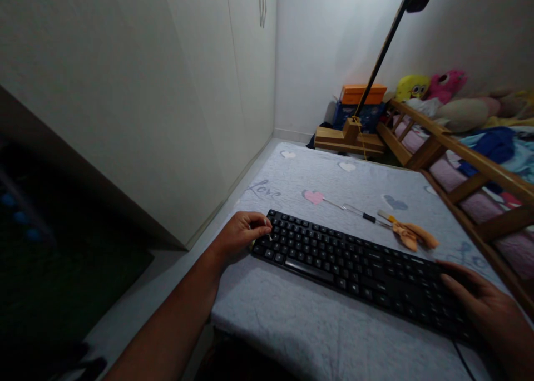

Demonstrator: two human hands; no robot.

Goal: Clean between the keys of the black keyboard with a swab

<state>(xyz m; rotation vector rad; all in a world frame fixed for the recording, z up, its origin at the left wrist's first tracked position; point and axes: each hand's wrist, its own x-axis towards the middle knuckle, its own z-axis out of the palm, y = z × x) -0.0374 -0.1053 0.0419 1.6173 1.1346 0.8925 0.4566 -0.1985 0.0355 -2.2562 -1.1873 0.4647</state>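
Note:
A black full-size keyboard [334, 258] lies at a slant on the cloth-covered table. At its left end my left hand [246, 231] is closed in a pinch over the corner keys. A small thin white-tipped stick [270, 237] shows below the pinching fingers; most of it is hidden. My right hand [479, 297] grips the keyboard's right end, thumb on top and fingers along the far edge. Beyond the keyboard lie a thin metal tool with a black handle [369, 217], a yellow-and-pale tool [387, 216] and a crumpled orange cloth [411, 235].
The table [292, 314] wears a pale cover printed with hearts. Along the left stands a large white cabinet [187, 92]. A wooden bed rail [471, 147] runs on the right, with plush toys behind it. A wooden stand [350, 139] with a black pole is at the back.

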